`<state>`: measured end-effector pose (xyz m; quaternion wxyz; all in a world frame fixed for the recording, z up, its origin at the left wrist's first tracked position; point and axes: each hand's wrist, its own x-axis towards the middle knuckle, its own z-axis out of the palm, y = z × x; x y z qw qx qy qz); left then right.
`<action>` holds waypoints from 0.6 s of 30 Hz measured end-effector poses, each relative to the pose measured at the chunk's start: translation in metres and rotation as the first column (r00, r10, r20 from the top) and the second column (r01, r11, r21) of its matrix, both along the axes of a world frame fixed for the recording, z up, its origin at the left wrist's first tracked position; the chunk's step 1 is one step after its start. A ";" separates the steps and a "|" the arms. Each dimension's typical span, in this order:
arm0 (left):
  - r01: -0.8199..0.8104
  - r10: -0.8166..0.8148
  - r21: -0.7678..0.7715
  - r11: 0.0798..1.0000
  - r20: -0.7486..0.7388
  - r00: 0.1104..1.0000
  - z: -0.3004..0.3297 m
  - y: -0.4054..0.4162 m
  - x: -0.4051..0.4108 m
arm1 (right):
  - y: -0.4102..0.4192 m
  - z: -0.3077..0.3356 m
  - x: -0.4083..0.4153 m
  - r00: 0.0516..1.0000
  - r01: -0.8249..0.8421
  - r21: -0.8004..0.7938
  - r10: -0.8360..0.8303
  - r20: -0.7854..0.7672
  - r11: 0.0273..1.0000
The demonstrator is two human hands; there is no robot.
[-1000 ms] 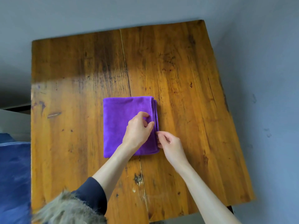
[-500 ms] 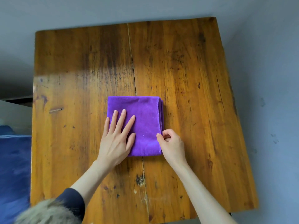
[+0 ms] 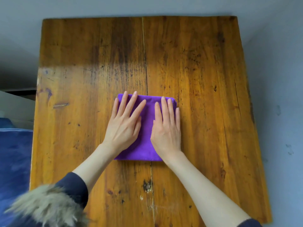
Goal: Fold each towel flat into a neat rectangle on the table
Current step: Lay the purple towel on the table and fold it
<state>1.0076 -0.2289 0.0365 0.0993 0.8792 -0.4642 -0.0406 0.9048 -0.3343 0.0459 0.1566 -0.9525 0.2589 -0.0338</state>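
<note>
A purple towel (image 3: 146, 145) lies folded into a small rectangle at the middle of the wooden table (image 3: 205, 79). My left hand (image 3: 125, 124) rests flat on the towel's left half, fingers spread and pointing away from me. My right hand (image 3: 166, 126) lies flat on the right half, fingers together, reaching the towel's far right corner. Both palms press down on the cloth and neither grips it. The hands hide most of the towel's top face.
A blue fabric mass (image 3: 14, 161) sits off the table's left edge. A fur-trimmed dark sleeve (image 3: 54, 205) shows at the bottom left. A seam runs down the table's middle. Grey floor surrounds the table.
My left hand went from pinching the towel's right edge to lying flat, then slid up the cloth. My right hand let go of the near right corner and flattened on the towel's right half.
</note>
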 end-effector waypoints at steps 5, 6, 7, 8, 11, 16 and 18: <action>0.017 -0.016 0.059 0.998 -0.016 1.000 -0.013 0.000 0.006 | -0.013 -0.023 -0.007 0.998 0.005 -0.019 -0.006 -0.060 1.000; 0.018 -0.017 0.055 0.998 -0.005 1.000 -0.015 0.001 0.006 | -0.014 -0.026 -0.009 0.999 0.012 -0.012 -0.013 -0.046 1.000; 0.018 -0.018 0.051 0.999 0.004 1.000 -0.017 0.002 0.007 | -0.015 -0.028 -0.009 0.999 0.020 -0.001 -0.020 -0.034 1.000; 0.016 -0.017 0.048 0.999 0.010 1.000 -0.019 0.002 0.008 | -0.015 -0.029 -0.009 0.999 0.026 0.010 -0.025 -0.026 1.000; 0.015 -0.016 0.067 0.998 0.018 1.000 -0.021 0.002 0.009 | -0.015 -0.030 -0.007 0.999 0.031 0.033 -0.030 -0.033 0.999; 0.000 0.003 0.100 0.995 -0.024 1.000 -0.010 0.002 0.004 | -0.014 -0.020 -0.007 0.997 0.019 0.057 -0.014 -0.078 0.998; -0.017 0.021 0.061 0.998 -0.064 0.998 -0.005 0.009 -0.003 | -0.013 -0.015 -0.009 0.999 0.029 0.041 -0.027 -0.046 0.999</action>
